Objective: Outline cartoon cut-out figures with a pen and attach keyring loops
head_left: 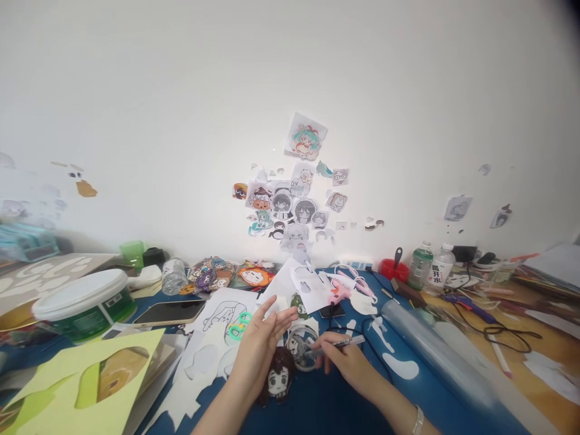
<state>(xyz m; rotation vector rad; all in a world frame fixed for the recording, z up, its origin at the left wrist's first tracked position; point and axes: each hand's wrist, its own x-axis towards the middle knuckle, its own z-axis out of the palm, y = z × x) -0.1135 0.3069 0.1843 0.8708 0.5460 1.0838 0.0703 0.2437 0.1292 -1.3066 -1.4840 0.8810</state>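
My left hand [265,335] is raised over the work area, palm turned inward and fingers stretched out, holding nothing. Between the fingers of my right hand [342,359] is a slim pen-like tool [351,342] with a pale, shiny barrel. Its tip points left toward a round, clear-rimmed dish [302,347] with small dark and pale bits inside; whether the tip touches them I cannot tell. Just below my left hand lies a brown-haired cartoon head cutout [277,376]. Green-handled scissors [240,326] rest on paper left of my left hand.
A pink glue gun [341,291] with a dark cable lies behind my right hand. At right are a clear plastic roll [435,344] and bottles [422,266]. At left are a white-lidded tub [86,302], a phone [170,312] and cut yellow card [136,377].
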